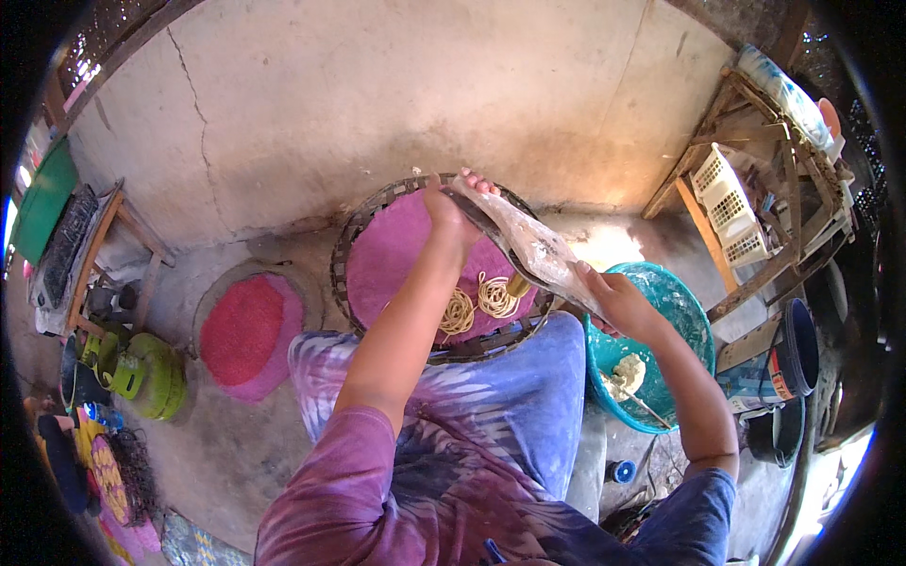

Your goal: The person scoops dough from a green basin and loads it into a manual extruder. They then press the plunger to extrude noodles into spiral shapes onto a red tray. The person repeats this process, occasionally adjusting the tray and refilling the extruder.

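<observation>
My left hand (453,212) grips the upper end of a long, pale, dough-smeared bar-like press (533,241). The lower right end of it is in my right hand (623,300). The press slants down to the right, and a brass-coloured tube (518,285) shows under its middle. Below lies a round woven tray (342,283) lined with pink cloth (387,255). Two coils of thin yellowish dough strands, a left coil (457,313) and a right coil (496,295), rest on the cloth near my knees. The tube's lower end is close to the right coil.
A teal basin (694,363) with a lump of pale dough (627,374) and a stick stands right of my leg. To the left are a round tray of red grains (241,325) and a green gas cylinder (156,377). Wooden racks flank both sides; a wall (377,94) rises ahead.
</observation>
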Motion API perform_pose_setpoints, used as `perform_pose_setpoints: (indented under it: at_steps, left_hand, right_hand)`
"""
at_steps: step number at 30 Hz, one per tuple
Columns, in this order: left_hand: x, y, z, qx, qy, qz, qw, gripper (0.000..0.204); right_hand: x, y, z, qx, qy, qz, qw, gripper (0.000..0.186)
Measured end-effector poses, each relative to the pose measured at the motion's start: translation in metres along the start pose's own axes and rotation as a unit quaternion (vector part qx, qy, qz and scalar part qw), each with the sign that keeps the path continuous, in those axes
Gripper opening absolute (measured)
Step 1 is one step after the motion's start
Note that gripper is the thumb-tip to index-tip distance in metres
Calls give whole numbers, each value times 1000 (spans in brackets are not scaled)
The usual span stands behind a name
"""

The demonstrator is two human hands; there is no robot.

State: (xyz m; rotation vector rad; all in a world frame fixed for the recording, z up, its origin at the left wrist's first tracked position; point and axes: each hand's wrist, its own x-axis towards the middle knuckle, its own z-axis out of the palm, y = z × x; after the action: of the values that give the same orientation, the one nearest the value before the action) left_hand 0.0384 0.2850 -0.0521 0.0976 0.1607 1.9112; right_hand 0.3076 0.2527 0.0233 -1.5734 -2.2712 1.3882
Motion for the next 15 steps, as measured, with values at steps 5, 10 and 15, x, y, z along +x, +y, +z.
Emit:
perform_pose_setpoints:
  at_steps: [5, 10, 15]
  left_hand:
    - [19, -2, -30, 431, 60, -100, 895, 52]
    - [-17, -16, -77, 694, -189, -203, 665, 62]
    - [-32, -14, -75, 711, -119, -273, 638, 71]
  right_hand:
    - [5, 23, 6, 64, 23, 1, 998, 59]
    - [4, 41, 8, 111, 7, -33, 993, 55]
    - [9, 47, 9, 134, 16, -44, 990, 64]
